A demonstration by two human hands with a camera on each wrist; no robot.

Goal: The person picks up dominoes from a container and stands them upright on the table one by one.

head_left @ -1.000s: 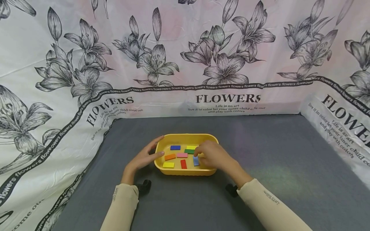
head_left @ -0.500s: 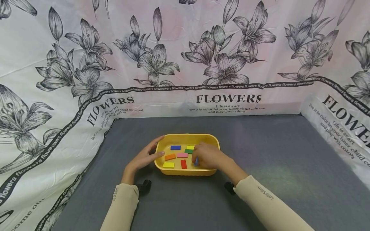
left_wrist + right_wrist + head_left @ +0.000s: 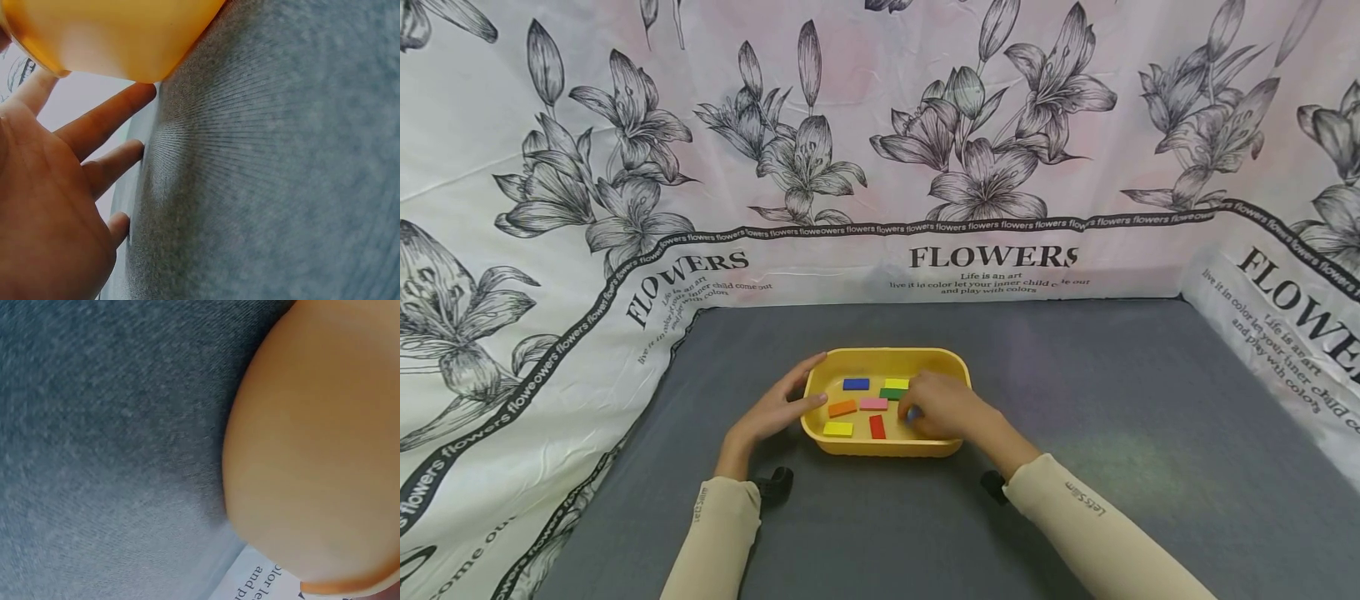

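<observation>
A yellow plastic tray (image 3: pixel 887 448) sits on the dark cloth, with several small flat coloured blocks inside. My right hand (image 3: pixel 946 407) reaches in at the tray's right side and pinches a light blue block (image 3: pixel 913 413), mostly hidden by the fingers. My left hand (image 3: pixel 772 410) rests on the tray's left end, its thumb over the rim and its fingers straight and spread along the outside. In the left wrist view, the fingers of my left hand (image 3: pixel 69 169) reach up to the tray's wall (image 3: pixel 119 44). The right wrist view shows the tray's wall (image 3: pixel 312 444), with the fingers hidden behind it.
Around the held block lie a green block (image 3: pixel 891 394), a pink block (image 3: pixel 873 404), a red block (image 3: pixel 877 427), an orange block (image 3: pixel 842 408), a dark blue block (image 3: pixel 856 384) and two yellow blocks. A flower-printed curtain (image 3: pixel 880 167) encloses the grey table (image 3: pixel 1075 375).
My right hand has shifted slightly left and its fingers have come down around the light blue block, which is now mostly covered. The left hand and the tray have stayed in place.
</observation>
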